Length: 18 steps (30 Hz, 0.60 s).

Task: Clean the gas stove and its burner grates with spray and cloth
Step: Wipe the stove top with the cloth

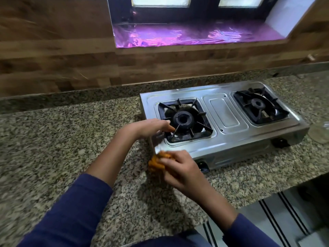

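A steel two-burner gas stove [224,114] sits on the granite counter [53,139]. Each burner carries a black grate: the left grate [185,120] and the right grate [260,106]. My left hand [151,127] reaches to the left grate's near-left corner, fingers extended and touching it. My right hand [179,168] grips a bunched orange cloth [156,162] at the stove's front-left corner. The cloth is blurred. No spray bottle is in view.
Two black knobs [203,165] [280,142] stick out of the stove's front. A clear glass object [320,134] stands at the far right edge. A wood-panel wall and a window sill covered in purple foil [187,35] rise behind. The counter's front edge drops to the floor at lower right.
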{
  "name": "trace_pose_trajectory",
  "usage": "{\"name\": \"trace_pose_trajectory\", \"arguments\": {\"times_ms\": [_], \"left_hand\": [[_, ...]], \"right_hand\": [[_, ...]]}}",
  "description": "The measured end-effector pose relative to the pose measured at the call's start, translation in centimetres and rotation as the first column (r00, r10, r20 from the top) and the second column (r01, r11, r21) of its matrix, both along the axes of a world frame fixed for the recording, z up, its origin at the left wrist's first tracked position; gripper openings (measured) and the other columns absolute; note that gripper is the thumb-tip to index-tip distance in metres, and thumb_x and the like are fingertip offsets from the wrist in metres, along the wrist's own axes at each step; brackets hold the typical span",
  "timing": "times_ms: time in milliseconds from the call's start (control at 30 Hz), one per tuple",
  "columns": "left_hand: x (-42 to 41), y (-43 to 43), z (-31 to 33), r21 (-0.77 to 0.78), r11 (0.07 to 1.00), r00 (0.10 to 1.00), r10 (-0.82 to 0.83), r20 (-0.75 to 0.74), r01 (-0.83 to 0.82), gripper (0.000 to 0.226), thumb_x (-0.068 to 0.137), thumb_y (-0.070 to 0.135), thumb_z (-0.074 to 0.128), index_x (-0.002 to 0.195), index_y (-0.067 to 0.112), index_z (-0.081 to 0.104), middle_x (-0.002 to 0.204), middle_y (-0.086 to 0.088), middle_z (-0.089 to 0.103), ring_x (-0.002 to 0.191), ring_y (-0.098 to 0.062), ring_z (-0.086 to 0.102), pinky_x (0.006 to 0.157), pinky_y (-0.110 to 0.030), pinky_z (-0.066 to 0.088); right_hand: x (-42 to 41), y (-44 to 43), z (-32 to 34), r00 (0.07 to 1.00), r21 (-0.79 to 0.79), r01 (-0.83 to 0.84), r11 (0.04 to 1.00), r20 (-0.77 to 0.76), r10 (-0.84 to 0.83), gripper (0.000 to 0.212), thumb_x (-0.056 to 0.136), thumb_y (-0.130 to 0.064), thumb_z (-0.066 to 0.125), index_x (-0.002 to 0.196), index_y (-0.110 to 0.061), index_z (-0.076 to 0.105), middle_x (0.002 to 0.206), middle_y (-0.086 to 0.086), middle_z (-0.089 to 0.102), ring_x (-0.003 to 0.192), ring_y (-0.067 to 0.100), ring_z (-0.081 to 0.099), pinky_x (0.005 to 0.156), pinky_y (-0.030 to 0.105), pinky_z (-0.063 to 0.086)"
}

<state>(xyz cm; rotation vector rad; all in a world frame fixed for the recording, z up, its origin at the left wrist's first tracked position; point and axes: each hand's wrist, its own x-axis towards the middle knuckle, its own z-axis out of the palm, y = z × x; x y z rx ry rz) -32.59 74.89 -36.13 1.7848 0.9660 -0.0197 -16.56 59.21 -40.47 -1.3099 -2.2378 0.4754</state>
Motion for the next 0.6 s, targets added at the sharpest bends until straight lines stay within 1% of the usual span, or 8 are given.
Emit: {"name": "trace_pose_trajectory", "arguments": {"times_ms": [100, 167, 267, 367, 400, 467, 533, 600], "left_hand": [[0.2, 0.1, -0.2, -0.033, 0.999, 1.0, 0.009, -0.016, -0.01, 0.05, 0.102, 0.05, 0.025, 0.13, 0.03, 0.062, 0.139, 0.01, 0.055, 0.126, -0.007, 0.05, 0.095, -0.021, 0.04], [0.4, 0.2, -0.2, -0.035, 0.999, 1.0, 0.019, -0.022, -0.02, 0.051, 0.104, 0.048, 0.023, 0.13, 0.028, 0.062, 0.139, 0.01, 0.056, 0.126, -0.006, 0.049, 0.09, -0.016, 0.038], [0.5, 0.0, -0.2, -0.016, 1.0, 1.0, 0.019, -0.008, -0.019, 0.051, 0.105, 0.045, 0.022, 0.132, 0.025, 0.06, 0.139, 0.009, 0.055, 0.127, -0.005, 0.049, 0.09, -0.012, 0.032], [0.4, 0.0, -0.6, -0.001, 0.999, 0.999, 0.046, -0.026, -0.046, 0.052, 0.103, 0.051, 0.023, 0.13, 0.028, 0.061, 0.136, 0.009, 0.058, 0.125, -0.007, 0.052, 0.097, -0.017, 0.037], [0.6, 0.0, -0.6, 0.015, 0.998, 0.997, 0.054, -0.051, -0.053, 0.053, 0.101, 0.056, 0.025, 0.129, 0.03, 0.062, 0.136, 0.008, 0.058, 0.124, -0.009, 0.053, 0.103, -0.024, 0.039], [1.3, -0.3, -0.1, 0.086, 0.994, 0.991, 0.071, -0.117, -0.061, 0.053, 0.099, 0.059, 0.028, 0.128, 0.031, 0.062, 0.134, 0.007, 0.059, 0.121, -0.013, 0.055, 0.106, -0.035, 0.041], [2.7, -1.0, 0.5, 0.259, 0.964, 0.974, 0.113, -0.199, -0.059, 0.048, 0.101, 0.054, 0.033, 0.132, 0.028, 0.059, 0.131, 0.004, 0.06, 0.119, -0.018, 0.055, 0.099, -0.036, 0.044], [4.3, -2.3, 0.5, 0.45, 0.89, 0.959, 0.189, -0.209, -0.077, 0.045, 0.101, 0.049, 0.037, 0.136, 0.026, 0.053, 0.134, 0.001, 0.059, 0.121, -0.019, 0.054, 0.097, -0.038, 0.046]], "right_hand": [[-2.6, 2.6, -0.7, 0.978, -0.003, 0.188, 0.982, 0.097, -0.187, 0.043, 0.085, -0.033, 0.055, 0.125, -0.02, 0.062, 0.127, 0.009, 0.057, 0.108, 0.03, 0.053, 0.087, 0.044, 0.048], [-3.8, 3.1, -1.2, 0.965, -0.015, 0.213, 0.977, 0.162, -0.208, 0.044, 0.081, -0.035, 0.052, 0.121, -0.018, 0.062, 0.123, 0.012, 0.057, 0.105, 0.033, 0.052, 0.081, 0.045, 0.049], [-3.8, 1.9, -1.4, 0.974, -0.002, -0.032, 0.999, 0.226, 0.031, 0.037, 0.079, -0.035, 0.054, 0.108, -0.015, 0.067, 0.111, 0.013, 0.061, 0.096, 0.033, 0.053, 0.075, 0.04, 0.049], [-2.4, 0.2, -1.0, 0.938, -0.119, -0.296, 0.948, 0.15, 0.312, 0.032, 0.086, -0.032, 0.063, 0.112, -0.014, 0.068, 0.104, 0.012, 0.06, 0.093, 0.03, 0.053, 0.078, 0.039, 0.045], [-1.8, -0.1, -0.8, 0.948, -0.116, -0.284, 0.952, 0.114, 0.297, 0.032, 0.087, -0.031, 0.063, 0.114, -0.014, 0.067, 0.106, 0.012, 0.06, 0.095, 0.029, 0.053, 0.081, 0.04, 0.045], [-0.3, -0.2, -0.9, 0.991, -0.053, -0.125, 0.991, 0.05, 0.128, 0.034, 0.086, -0.027, 0.063, 0.118, -0.014, 0.065, 0.116, 0.011, 0.059, 0.102, 0.029, 0.054, 0.087, 0.04, 0.045], [1.4, 0.4, -1.1, 0.996, 0.004, 0.094, 0.996, 0.012, -0.094, 0.041, 0.082, -0.024, 0.062, 0.122, -0.015, 0.063, 0.124, 0.01, 0.057, 0.108, 0.028, 0.053, 0.091, 0.039, 0.046], [3.5, 1.3, -1.4, 0.974, 0.038, 0.221, 0.975, 0.048, -0.223, 0.046, 0.08, -0.027, 0.057, 0.125, -0.017, 0.061, 0.127, 0.009, 0.055, 0.109, 0.029, 0.053, 0.09, 0.041, 0.048]]}}
